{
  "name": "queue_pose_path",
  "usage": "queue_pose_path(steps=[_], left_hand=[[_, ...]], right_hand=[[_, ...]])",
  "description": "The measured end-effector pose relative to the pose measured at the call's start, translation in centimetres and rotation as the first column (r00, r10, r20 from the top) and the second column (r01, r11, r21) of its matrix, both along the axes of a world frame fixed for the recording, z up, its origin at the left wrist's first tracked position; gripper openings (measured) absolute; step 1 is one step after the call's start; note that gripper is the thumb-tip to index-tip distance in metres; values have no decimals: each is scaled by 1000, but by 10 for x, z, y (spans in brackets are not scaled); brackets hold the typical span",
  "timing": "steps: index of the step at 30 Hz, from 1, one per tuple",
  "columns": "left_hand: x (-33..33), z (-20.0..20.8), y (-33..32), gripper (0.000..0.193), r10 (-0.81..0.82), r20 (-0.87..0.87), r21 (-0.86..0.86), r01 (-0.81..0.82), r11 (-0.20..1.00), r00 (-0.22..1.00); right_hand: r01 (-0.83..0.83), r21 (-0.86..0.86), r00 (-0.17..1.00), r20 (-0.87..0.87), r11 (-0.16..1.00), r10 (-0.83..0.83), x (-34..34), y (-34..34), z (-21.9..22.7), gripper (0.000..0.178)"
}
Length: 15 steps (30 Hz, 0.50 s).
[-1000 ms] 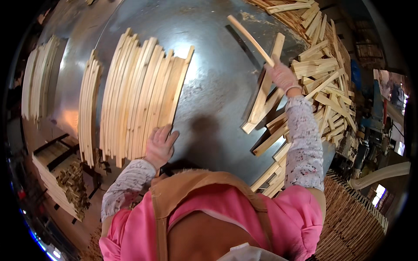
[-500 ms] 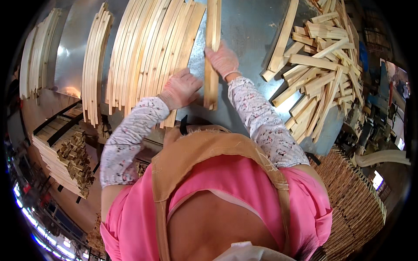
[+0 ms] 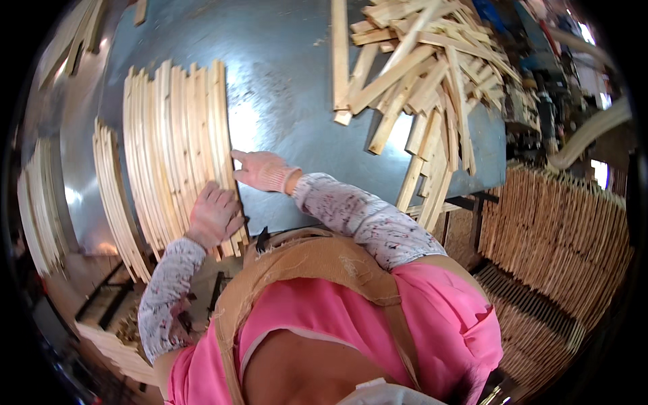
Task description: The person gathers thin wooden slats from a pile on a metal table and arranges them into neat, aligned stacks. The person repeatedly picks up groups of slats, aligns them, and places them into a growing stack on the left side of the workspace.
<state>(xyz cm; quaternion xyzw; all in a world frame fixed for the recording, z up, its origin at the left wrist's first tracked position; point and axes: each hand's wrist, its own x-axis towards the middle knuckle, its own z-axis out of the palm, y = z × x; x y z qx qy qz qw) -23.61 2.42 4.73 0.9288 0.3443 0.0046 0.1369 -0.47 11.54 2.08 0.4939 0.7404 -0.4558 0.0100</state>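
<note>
A row of pale wooden strips (image 3: 177, 148) lies side by side on the grey metal table (image 3: 283, 74). My left hand (image 3: 214, 214) rests on the near right part of the row, its gloved fingers spread over the wood. At the row's right edge, my right hand (image 3: 265, 170) touches the outermost wooden strip (image 3: 221, 128) with outstretched fingertips. That hand is open and not wrapped around anything. Both hands wear thin pale gloves.
A jumbled heap of short wooden pieces (image 3: 432, 74) covers the table's far right. Narrower bundles of strips (image 3: 116, 192) lie left of the row. Below right stand tall stacked slats (image 3: 550, 236); a stack of boards (image 3: 121, 351) sits below left.
The separate strip that my right hand gripped now lies against the row's right edge, and that hand has loosened. The view has shifted, so the row appears farther left and lower.
</note>
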Motion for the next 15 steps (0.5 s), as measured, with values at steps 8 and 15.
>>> queue_pose_path(steps=[8,15], left_hand=[[151,21,84,53,427,179,-199,-393,898,886],[395,6,203,100,297,288,106,-338,935,910]], right_hand=[[607,588,706,-91,534,-702,293,57,67,58],[450,813,406,184,371,-895,506,103,62,85]])
